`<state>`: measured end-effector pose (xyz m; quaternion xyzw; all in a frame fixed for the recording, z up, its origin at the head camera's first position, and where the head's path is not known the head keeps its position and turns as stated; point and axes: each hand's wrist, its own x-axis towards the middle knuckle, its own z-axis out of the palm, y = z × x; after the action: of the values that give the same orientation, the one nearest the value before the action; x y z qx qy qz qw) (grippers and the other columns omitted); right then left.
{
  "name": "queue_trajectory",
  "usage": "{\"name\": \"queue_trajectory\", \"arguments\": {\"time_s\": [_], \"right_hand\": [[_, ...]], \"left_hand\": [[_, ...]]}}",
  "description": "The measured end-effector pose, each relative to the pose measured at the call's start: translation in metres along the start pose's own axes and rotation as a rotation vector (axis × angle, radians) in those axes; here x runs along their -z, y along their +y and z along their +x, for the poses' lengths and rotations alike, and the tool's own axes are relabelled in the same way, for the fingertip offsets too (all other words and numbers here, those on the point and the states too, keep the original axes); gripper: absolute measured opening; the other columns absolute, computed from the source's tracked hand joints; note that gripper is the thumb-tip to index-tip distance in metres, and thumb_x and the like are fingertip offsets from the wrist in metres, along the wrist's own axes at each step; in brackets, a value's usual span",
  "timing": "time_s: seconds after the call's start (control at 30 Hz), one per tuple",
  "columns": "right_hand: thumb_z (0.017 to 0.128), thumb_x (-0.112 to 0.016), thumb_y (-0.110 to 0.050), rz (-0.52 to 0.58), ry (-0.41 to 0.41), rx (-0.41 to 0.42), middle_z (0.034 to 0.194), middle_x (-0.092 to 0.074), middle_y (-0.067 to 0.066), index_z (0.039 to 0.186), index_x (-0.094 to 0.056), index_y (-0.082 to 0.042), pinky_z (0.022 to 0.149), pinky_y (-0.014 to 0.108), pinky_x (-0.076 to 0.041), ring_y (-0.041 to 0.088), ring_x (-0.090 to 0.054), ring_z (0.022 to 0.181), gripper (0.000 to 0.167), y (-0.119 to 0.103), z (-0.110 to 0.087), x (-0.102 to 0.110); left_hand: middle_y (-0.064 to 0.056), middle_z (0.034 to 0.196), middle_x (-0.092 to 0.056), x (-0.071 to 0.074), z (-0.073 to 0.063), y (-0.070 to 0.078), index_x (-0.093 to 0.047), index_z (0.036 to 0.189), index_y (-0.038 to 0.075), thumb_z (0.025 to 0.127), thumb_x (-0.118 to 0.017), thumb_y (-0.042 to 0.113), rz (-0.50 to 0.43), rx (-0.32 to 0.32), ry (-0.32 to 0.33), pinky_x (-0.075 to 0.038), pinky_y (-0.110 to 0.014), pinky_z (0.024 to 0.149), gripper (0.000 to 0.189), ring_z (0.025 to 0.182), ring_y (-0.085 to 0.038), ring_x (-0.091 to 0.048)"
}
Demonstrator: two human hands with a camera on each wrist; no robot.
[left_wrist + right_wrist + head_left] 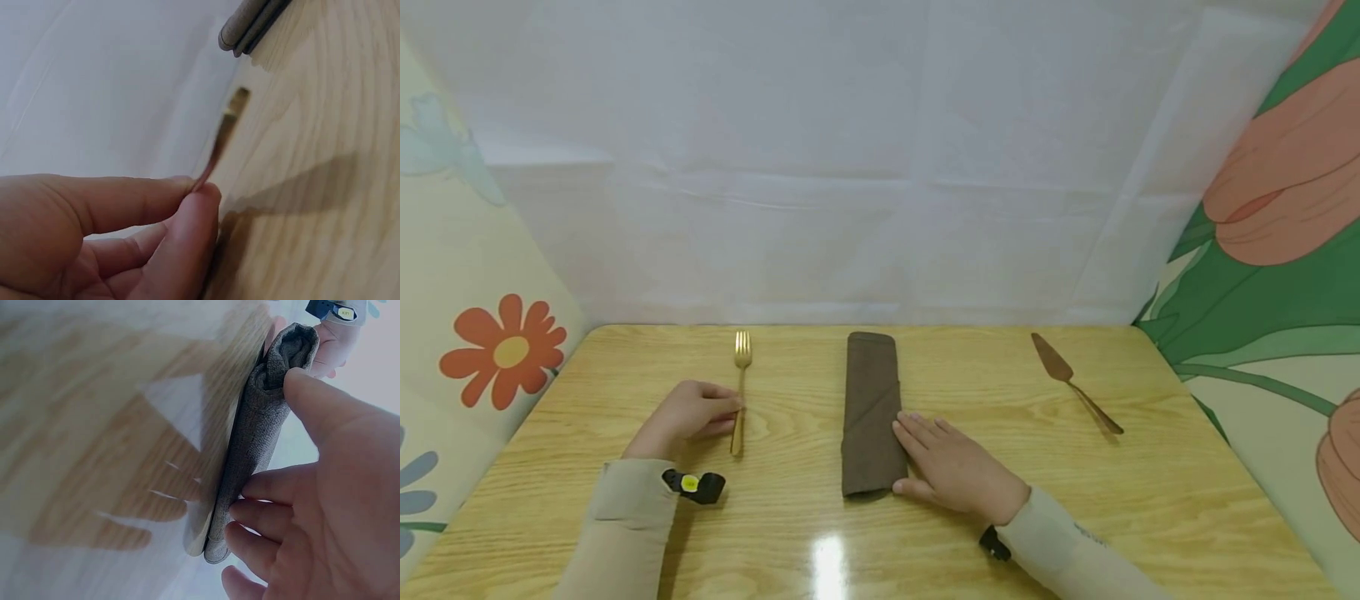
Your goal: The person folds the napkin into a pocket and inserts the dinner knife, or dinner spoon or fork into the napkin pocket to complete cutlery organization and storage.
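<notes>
A gold fork (742, 360) stands out on the left part of the table, tines toward the far edge. My left hand (694, 411) pinches its handle between thumb and fingers; the left wrist view shows the fork (227, 122) raised above the wood, with its shadow beside it. In the middle lies a dark brown cloth napkin (869, 425), folded into a long narrow roll. Fingertips and thumb of my right hand (958, 468) touch the napkin's right side, fingers fairly straight. The right wrist view shows the rolled end of the napkin (250, 434) near the thumb.
A copper-coloured cake server (1054, 362) lies slanted at the right of the wooden table (1000, 392), its handle toward me. Behind the table hangs a white cloth (820, 242). Flower-patterned panels (1285, 358) stand on both sides.
</notes>
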<state>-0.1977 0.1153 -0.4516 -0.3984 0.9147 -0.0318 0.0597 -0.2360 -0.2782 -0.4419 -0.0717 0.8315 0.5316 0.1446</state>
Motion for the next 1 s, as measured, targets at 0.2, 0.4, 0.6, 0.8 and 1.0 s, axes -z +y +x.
{"name": "queue_trajectory", "arguments": {"time_s": [0.2,0.4,0.6,0.8,1.0], "right_hand": [[0.105,-0.045,-0.053,0.005,0.005,0.007,0.164,-0.029,0.015,0.157,-0.031,0.0,0.121,0.045,-0.027,0.025,-0.029,0.151,0.076,-0.002,0.0,0.002],[0.105,-0.045,-0.053,0.0,0.005,0.003,0.164,-0.029,0.015,0.157,-0.031,0.0,0.121,0.044,-0.027,0.025,-0.029,0.151,0.076,-0.002,0.0,0.002],[0.105,-0.045,-0.053,0.012,-0.006,0.003,0.164,-0.029,0.014,0.157,-0.031,0.0,0.121,0.043,-0.026,0.024,-0.028,0.151,0.075,-0.003,-0.001,0.004],[0.105,-0.046,-0.052,-0.005,0.004,0.006,0.163,-0.031,0.015,0.157,-0.033,0.0,0.121,0.043,-0.027,0.024,-0.03,0.15,0.075,-0.003,-0.001,0.006],[0.105,-0.047,-0.052,-0.034,0.01,0.01,0.163,-0.031,0.014,0.156,-0.034,0.0,0.121,0.042,-0.027,0.024,-0.03,0.15,0.075,-0.003,0.0,0.003]], "left_hand": [[-0.012,0.11,-0.067,-0.011,0.002,0.001,-0.049,0.134,-0.019,0.103,-0.06,0.01,-0.07,-0.044,-0.052,-0.059,-0.024,0.078,0.044,0.084,-0.005,-0.065],[-0.012,0.113,-0.066,-0.023,0.004,0.007,-0.048,0.136,-0.018,0.103,-0.06,0.011,-0.122,-0.077,-0.079,-0.058,-0.024,0.08,0.046,0.089,-0.006,-0.066],[-0.013,0.115,-0.065,-0.034,0.006,0.01,-0.048,0.136,-0.017,0.103,-0.06,0.011,-0.173,-0.103,-0.078,-0.058,-0.023,0.08,0.046,0.09,-0.006,-0.066],[-0.012,0.112,-0.066,-0.044,0.008,0.015,-0.049,0.135,-0.018,0.102,-0.061,0.01,-0.204,-0.128,-0.065,-0.058,-0.023,0.079,0.045,0.087,-0.006,-0.067],[-0.016,0.119,-0.065,-0.055,0.008,0.02,-0.051,0.136,-0.014,0.103,-0.062,0.014,-0.207,-0.141,-0.021,-0.058,-0.024,0.08,0.045,0.088,-0.006,-0.067]]}}
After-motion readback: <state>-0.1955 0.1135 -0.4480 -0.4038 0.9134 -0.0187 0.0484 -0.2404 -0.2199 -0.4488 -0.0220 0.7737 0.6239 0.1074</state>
